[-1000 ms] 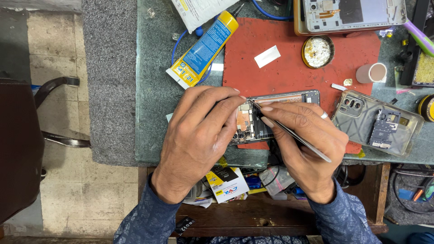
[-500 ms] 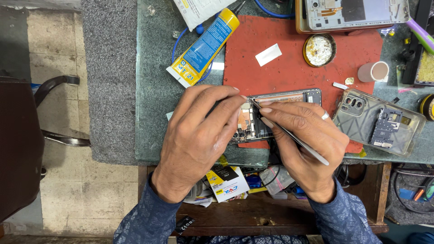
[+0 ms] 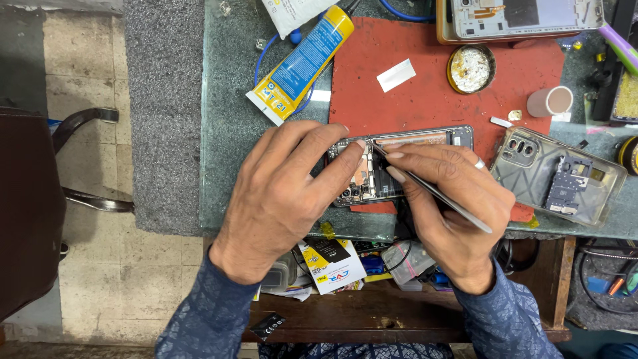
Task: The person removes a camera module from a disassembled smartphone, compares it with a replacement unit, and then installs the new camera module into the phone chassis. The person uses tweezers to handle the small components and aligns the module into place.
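- Nearest, below the table edge, an open drawer (image 3: 372, 312) holds small packets and clutter.
- The left hand (image 3: 286, 193) lies palm down with fingers half curled, its fingertips pressing on the left end of the opened phone (image 3: 425, 143); it grips nothing.
- The right hand (image 3: 452, 199) is closed in a pinch around thin metal tweezers (image 3: 432, 189), which slant from lower right up to the left, tip on the phone's upper edge.
- The phone lies flat on the red mat (image 3: 432, 86), long axis left to right, innards facing up, mostly hidden by both hands.
- To the right rests a clear phone case (image 3: 531, 176) holding a circuit board.
- Farther off lie a yellow glue tube (image 3: 302, 63), a round tin (image 3: 470, 68) and a second dismantled phone (image 3: 518, 16).
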A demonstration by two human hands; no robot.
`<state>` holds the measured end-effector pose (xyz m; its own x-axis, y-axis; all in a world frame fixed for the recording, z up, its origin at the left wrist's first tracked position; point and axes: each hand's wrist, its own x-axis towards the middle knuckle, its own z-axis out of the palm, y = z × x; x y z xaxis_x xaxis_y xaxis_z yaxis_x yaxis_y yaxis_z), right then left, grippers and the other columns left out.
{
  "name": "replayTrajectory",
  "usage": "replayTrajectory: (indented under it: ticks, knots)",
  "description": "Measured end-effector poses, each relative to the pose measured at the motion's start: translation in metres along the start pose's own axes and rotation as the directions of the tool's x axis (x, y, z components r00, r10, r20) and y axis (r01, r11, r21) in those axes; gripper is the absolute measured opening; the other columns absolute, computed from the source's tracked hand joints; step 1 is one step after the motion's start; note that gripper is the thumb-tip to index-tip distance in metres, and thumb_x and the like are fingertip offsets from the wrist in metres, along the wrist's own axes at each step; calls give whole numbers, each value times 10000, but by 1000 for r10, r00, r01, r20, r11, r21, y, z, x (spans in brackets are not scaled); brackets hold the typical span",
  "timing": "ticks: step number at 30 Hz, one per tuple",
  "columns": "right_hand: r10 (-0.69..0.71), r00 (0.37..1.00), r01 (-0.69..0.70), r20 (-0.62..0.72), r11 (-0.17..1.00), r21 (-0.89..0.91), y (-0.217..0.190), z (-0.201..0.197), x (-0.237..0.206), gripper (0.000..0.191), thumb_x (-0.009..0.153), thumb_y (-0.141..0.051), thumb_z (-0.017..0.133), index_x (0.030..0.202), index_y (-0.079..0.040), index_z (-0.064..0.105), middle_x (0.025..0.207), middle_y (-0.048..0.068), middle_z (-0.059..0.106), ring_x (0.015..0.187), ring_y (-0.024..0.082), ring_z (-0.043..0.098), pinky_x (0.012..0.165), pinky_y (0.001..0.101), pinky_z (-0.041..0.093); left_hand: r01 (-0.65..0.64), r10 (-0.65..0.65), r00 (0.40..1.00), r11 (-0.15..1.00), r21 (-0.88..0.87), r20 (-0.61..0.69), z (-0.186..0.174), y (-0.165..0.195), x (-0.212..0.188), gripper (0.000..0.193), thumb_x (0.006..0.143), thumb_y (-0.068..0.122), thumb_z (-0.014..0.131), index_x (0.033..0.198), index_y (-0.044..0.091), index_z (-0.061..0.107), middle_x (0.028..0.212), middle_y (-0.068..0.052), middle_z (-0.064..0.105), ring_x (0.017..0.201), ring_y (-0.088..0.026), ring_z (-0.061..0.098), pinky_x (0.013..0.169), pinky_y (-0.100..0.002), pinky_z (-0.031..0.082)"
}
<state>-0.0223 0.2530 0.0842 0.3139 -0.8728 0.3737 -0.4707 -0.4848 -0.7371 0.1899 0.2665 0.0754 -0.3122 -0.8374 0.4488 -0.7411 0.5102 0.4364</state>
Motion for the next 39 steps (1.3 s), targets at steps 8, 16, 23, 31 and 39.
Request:
replayTrajectory:
  ticks: [8,16,23,31,39]
  knots:
    - [32,999,-32,-3,999,40,-17,-6,-18,159,959,118,730,1092,37,703,1148,136,750,1055,218,754,954,291,590,-64,64,998,998,10,19,-12,10,-9,213,957,155,745,1146,58,739,1147,-62,656,1101,-236,630,911,-392,549]
    - [51,998,-53,35,997,58,-22,-4,-20,183,960,120,714,1122,34,712,1161,129,753,1065,211,749,962,289,585,-54,51,998,997,-49,-46,-11,10,-20,238,934,150,800,1151,69,741,1146,-50,655,1097,-237,631,929,-394,557]
    - [55,997,-58,50,997,59,-26,-8,-25,195,937,126,709,1109,34,725,1148,128,757,1051,208,748,952,294,583,-80,77,996,995,-64,-51,-13,15,-25,221,954,130,790,1155,59,735,1140,-59,656,1081,-232,648,919,-368,565]
    - [45,997,-48,58,997,57,-25,-16,-33,195,941,124,703,1111,33,731,1149,120,760,1086,205,747,980,300,579,-251,245,967,962,107,66,-30,12,-23,236,909,59,725,1140,11,709,1132,-61,671,1073,-227,652,916,-367,559]
    - [36,998,-38,54,998,49,-19,-16,-35,182,947,120,716,1103,29,735,1147,114,760,1036,187,745,932,274,576,-398,378,910,912,101,168,-31,6,-7,226,874,106,698,1088,37,708,1021,-26,642,1019,-208,619,902,-357,540]
